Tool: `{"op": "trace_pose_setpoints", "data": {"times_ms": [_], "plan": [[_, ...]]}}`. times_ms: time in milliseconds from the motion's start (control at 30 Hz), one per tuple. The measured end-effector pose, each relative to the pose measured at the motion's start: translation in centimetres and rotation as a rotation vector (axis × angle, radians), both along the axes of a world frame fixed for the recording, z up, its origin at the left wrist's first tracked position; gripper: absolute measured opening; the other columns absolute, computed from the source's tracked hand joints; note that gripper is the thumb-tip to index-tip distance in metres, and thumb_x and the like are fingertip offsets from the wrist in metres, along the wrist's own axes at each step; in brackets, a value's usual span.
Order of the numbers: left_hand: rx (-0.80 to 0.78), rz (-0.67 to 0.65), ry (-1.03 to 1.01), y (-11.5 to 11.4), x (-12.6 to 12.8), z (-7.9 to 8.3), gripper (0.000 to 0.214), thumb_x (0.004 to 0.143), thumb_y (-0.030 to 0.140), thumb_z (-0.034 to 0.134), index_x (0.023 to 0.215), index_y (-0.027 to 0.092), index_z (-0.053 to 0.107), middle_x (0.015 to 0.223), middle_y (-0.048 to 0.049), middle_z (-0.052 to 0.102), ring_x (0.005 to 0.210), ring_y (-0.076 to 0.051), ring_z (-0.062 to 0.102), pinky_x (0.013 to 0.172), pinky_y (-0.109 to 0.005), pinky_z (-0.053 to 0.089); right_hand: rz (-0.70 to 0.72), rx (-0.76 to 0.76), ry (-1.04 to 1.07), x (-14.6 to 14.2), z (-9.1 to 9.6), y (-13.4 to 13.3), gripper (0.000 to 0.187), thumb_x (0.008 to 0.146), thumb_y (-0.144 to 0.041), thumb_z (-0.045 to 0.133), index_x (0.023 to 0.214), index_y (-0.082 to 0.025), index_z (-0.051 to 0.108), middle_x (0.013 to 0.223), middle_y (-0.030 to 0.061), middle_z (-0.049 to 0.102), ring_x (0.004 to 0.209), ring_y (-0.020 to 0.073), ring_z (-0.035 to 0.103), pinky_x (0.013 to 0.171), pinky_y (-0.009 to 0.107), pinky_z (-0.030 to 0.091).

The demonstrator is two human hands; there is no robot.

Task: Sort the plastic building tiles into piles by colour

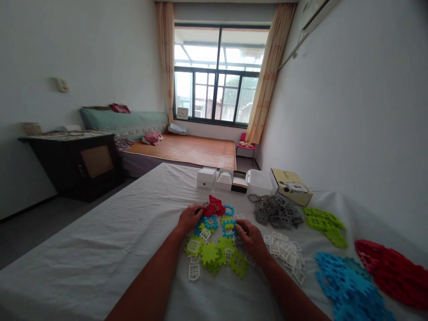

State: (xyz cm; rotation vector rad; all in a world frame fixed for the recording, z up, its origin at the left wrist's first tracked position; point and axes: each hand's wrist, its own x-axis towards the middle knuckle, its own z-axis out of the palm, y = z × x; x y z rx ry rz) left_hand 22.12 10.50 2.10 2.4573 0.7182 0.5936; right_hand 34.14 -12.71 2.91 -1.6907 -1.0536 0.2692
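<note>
A mixed pile of interlocking plastic building pieces lies on the pale sheet between my hands. My left hand (191,216) is at the pile's far left, fingers bent together against the edge of the red pieces (214,206); what they pinch is too small to make out. With thumb and fingers, my right hand (248,232) grips the right side of a blue square frame piece (229,222). Closer to me lie green gear-edged pieces (210,253) with white window pieces (194,271) on and beside them. Another blue piece (211,222) sits between the hands.
Sorted heaps of grey (277,211), white (286,252), green (324,223), blue (351,285) and red pieces (393,272) lie to the right. Behind stand small white boxes (206,177), a clear plastic bin (260,182) and a yellow cartoon box (292,186).
</note>
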Motion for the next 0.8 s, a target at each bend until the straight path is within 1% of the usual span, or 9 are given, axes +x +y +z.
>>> {"op": "trace_pose_setpoints", "data": {"times_ms": [100, 200, 267, 367, 433, 500, 600, 700, 800], "plan": [[-0.007, -0.005, 0.002, 0.0, -0.1, 0.1, 0.026, 0.080, 0.029, 0.046, 0.097, 0.027, 0.066, 0.102, 0.0019, 0.066, 0.096, -0.015, 0.057, 0.084, -0.022, 0.040, -0.032, -0.028, -0.045, 0.1, 1.2, -0.9, 0.039, 0.081, -0.046, 0.044, 0.103, -0.016, 0.057, 0.078, 0.0058, 0.067, 0.069, 0.0169, 0.062, 0.061, 0.027, 0.049], [-0.005, -0.020, 0.001, 0.0, -0.1, 0.2, 0.026, 0.080, 0.029, 0.046, 0.097, 0.026, 0.065, 0.102, 0.0010, 0.066, 0.096, -0.015, 0.057, 0.084, -0.022, 0.040, -0.079, -0.093, -0.170, 0.8, 3.5, -3.6, 0.037, 0.082, -0.044, 0.043, 0.105, -0.018, 0.057, 0.078, 0.0049, 0.067, 0.066, 0.0158, 0.062, 0.059, 0.026, 0.049], [0.000, -0.032, -0.001, 0.0, -0.1, 0.3, 0.027, 0.080, 0.029, 0.045, 0.098, 0.026, 0.065, 0.102, 0.0008, 0.066, 0.095, -0.015, 0.057, 0.084, -0.022, 0.040, -0.147, -0.158, -0.259, 2.1, 4.9, -6.7, 0.037, 0.081, -0.045, 0.043, 0.105, -0.020, 0.057, 0.080, 0.0049, 0.068, 0.067, 0.0162, 0.063, 0.060, 0.026, 0.049], [-0.016, -0.029, 0.007, 0.0, -0.1, 0.3, 0.027, 0.080, 0.030, 0.044, 0.098, 0.027, 0.065, 0.103, 0.0016, 0.066, 0.097, -0.016, 0.057, 0.086, -0.022, 0.040, -0.331, -0.284, -0.336, 5.0, 6.0, -13.1, 0.040, 0.079, -0.047, 0.042, 0.106, -0.023, 0.057, 0.086, 0.0056, 0.069, 0.071, 0.0185, 0.065, 0.064, 0.028, 0.050], [-0.028, -0.023, 0.015, 0.0, -0.1, 0.2, 0.028, 0.080, 0.031, 0.044, 0.098, 0.028, 0.064, 0.104, 0.0022, 0.066, 0.098, -0.016, 0.057, 0.087, -0.022, 0.040, -0.478, -0.391, -0.372, 7.4, 5.8, -17.8, 0.040, 0.078, -0.048, 0.042, 0.106, -0.025, 0.059, 0.088, 0.0053, 0.069, 0.074, 0.0206, 0.065, 0.067, 0.030, 0.050], [-0.026, -0.020, 0.016, 0.1, 0.0, 0.1, 0.028, 0.080, 0.032, 0.044, 0.099, 0.027, 0.064, 0.104, 0.0024, 0.066, 0.099, -0.016, 0.057, 0.088, -0.023, 0.040, -0.589, -0.492, -0.405, 9.6, 5.0, -22.3, 0.039, 0.076, -0.049, 0.043, 0.103, -0.027, 0.061, 0.088, 0.0050, 0.069, 0.078, 0.0227, 0.065, 0.069, 0.032, 0.050], [-0.015, -0.023, 0.016, 0.2, 0.0, 0.0, 0.028, 0.080, 0.032, 0.043, 0.099, 0.028, 0.064, 0.105, 0.0028, 0.065, 0.098, -0.016, 0.057, 0.088, -0.023, 0.040, -0.644, -0.588, -0.424, 12.0, 3.1, -27.3, 0.039, 0.074, -0.050, 0.045, 0.099, -0.026, 0.064, 0.092, 0.0056, 0.069, 0.083, 0.0250, 0.064, 0.072, 0.034, 0.049], [-0.003, -0.040, 0.013, 0.3, 0.1, 0.0, 0.029, 0.080, 0.032, 0.043, 0.099, 0.028, 0.064, 0.104, 0.0027, 0.066, 0.096, -0.016, 0.058, 0.087, -0.023, 0.041, -0.628, -0.639, -0.409, 13.4, 1.5, -29.6, 0.040, 0.073, -0.050, 0.045, 0.097, -0.025, 0.066, 0.096, 0.0064, 0.068, 0.087, 0.0260, 0.063, 0.074, 0.035, 0.049], [0.024, -0.053, 0.002, 0.4, 0.0, -0.1, 0.029, 0.080, 0.032, 0.043, 0.099, 0.027, 0.064, 0.102, 0.0022, 0.066, 0.094, -0.016, 0.058, 0.084, -0.022, 0.041, -0.607, -0.660, -0.400, 14.0, 0.8, -30.0, 0.040, 0.072, -0.050, 0.046, 0.095, -0.025, 0.067, 0.096, 0.0063, 0.069, 0.088, 0.0256, 0.063, 0.074, 0.034, 0.048]]}}
